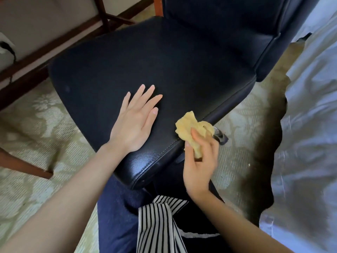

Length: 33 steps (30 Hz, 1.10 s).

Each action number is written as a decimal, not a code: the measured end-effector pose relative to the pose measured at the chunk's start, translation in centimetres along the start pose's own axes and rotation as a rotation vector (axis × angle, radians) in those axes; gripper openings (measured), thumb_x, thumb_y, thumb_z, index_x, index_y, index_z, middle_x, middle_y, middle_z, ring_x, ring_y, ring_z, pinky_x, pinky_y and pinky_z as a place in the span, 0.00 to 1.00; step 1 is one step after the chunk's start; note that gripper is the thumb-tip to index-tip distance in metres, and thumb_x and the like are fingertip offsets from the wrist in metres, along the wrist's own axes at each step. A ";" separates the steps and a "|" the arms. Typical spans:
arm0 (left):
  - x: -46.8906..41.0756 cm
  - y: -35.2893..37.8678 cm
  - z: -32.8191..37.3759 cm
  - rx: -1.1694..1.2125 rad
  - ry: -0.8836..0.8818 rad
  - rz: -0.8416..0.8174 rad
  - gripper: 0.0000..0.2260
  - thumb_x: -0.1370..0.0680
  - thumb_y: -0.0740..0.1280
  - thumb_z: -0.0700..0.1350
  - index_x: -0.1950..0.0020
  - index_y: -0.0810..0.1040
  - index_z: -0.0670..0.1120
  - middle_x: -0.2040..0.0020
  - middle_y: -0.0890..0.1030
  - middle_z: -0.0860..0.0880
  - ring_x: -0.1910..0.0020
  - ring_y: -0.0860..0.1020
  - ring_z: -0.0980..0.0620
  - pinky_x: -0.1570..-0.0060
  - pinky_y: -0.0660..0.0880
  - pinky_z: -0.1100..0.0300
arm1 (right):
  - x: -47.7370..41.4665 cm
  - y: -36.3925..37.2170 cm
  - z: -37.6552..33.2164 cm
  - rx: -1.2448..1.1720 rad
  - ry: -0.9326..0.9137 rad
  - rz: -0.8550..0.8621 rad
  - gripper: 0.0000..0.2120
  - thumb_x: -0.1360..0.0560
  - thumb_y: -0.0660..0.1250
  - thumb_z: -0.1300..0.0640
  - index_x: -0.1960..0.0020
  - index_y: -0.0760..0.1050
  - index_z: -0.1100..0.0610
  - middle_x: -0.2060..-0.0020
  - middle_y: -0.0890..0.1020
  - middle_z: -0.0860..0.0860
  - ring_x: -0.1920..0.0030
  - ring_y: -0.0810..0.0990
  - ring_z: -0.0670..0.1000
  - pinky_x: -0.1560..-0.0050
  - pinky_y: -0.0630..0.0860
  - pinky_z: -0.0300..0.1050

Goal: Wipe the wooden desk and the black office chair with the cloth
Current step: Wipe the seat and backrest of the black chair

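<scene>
The black office chair [164,66] fills the middle of the view, its leather seat facing me and its backrest rising at the top right. My left hand [135,119] lies flat on the front part of the seat, fingers straight and spread. My right hand [198,159] holds a crumpled yellow cloth [191,131] at the seat's front right edge, the cloth bunched against the stitched seam. Of the wooden desk only dark brown legs and rails [54,42] show at the upper left.
Pale green patterned carpet [32,125] covers the floor. White bedding [310,143] hangs along the right side. A chrome chair base part [219,136] pokes out beyond the cloth. My legs in dark jeans and a striped fabric strip [158,225] are at the bottom.
</scene>
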<state>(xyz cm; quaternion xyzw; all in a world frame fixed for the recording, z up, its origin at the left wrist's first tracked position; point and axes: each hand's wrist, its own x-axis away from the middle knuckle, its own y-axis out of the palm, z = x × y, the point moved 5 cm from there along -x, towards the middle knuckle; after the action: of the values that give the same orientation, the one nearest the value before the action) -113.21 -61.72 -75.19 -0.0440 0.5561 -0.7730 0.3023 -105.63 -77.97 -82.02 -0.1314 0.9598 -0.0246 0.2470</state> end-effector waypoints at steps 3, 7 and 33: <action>0.0 0.0 -0.1 -0.001 0.003 -0.008 0.23 0.18 0.46 0.51 0.25 0.64 0.48 0.23 0.57 0.51 0.23 0.48 0.53 0.25 0.40 0.53 | 2.6 0.5 -0.5 -0.008 -0.193 -0.116 0.16 0.27 0.67 0.63 0.42 0.77 0.51 0.47 0.71 0.50 0.41 0.74 0.50 0.39 0.72 0.43; 0.1 0.0 -0.4 -0.001 0.003 0.001 0.23 0.18 0.46 0.50 0.26 0.65 0.47 0.23 0.58 0.50 0.23 0.49 0.52 0.25 0.41 0.53 | 3.9 1.0 -1.4 0.017 -0.516 -0.288 0.12 0.25 0.66 0.63 0.45 0.78 0.50 0.48 0.71 0.50 0.46 0.73 0.53 0.43 0.73 0.51; 0.2 0.0 -1.7 0.032 0.009 -0.015 0.26 0.20 0.46 0.57 0.24 0.59 0.51 0.26 0.58 0.58 0.24 0.46 0.61 0.26 0.40 0.63 | -10.0 -2.2 6.1 0.255 -0.499 -0.305 0.12 0.24 0.58 0.62 0.41 0.69 0.55 0.40 0.73 0.53 0.38 0.69 0.52 0.34 0.64 0.40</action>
<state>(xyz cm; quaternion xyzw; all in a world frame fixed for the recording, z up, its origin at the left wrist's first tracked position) -114.07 -60.39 -75.87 -0.0399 0.5446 -0.7842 0.2946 -93.72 -77.34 -82.38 -0.2437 0.8279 -0.1485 0.4828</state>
